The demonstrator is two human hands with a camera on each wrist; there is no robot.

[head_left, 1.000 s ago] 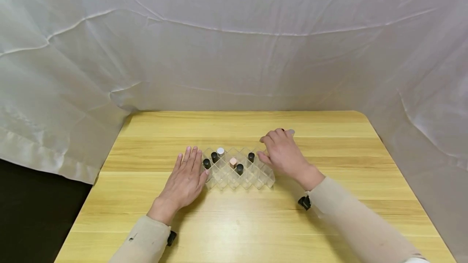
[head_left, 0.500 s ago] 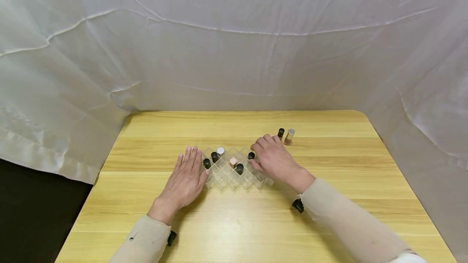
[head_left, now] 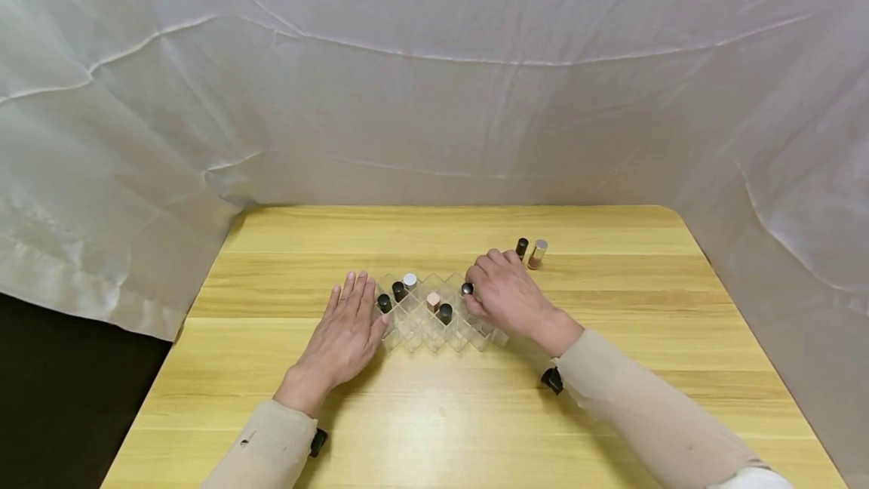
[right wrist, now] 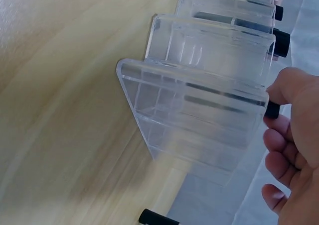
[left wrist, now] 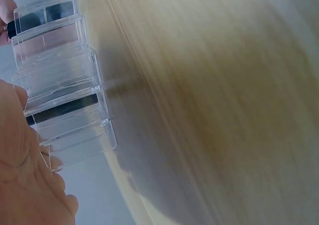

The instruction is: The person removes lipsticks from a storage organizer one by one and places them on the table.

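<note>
A clear plastic lipstick organizer (head_left: 414,334) with diamond-shaped slots stands on the wooden table. Several capped lipsticks stick up from it: black ones, a white-capped one (head_left: 410,281) and a pink-capped one (head_left: 433,299). At its right end, thumb and index finger of my right hand (head_left: 505,293) pinch the black cap of a lipstick (right wrist: 272,110), whose lower part sits in a slot. My left hand (head_left: 344,338) lies along the organizer's left end, fingers straight and thumb at its front corner. In the left wrist view the palm (left wrist: 20,170) covers part of the organizer.
Behind my right hand stand a black lipstick (head_left: 522,247) and a silver-capped tube (head_left: 538,253). The wooden table (head_left: 434,429) reaches back to a pale hanging cloth (head_left: 434,119), which also closes off both sides.
My right hand has moved left from the organizer's right end to the black lipstick, uncovering the two tubes behind. The lipstick's cap has tilted slightly. My left hand has stayed put.
</note>
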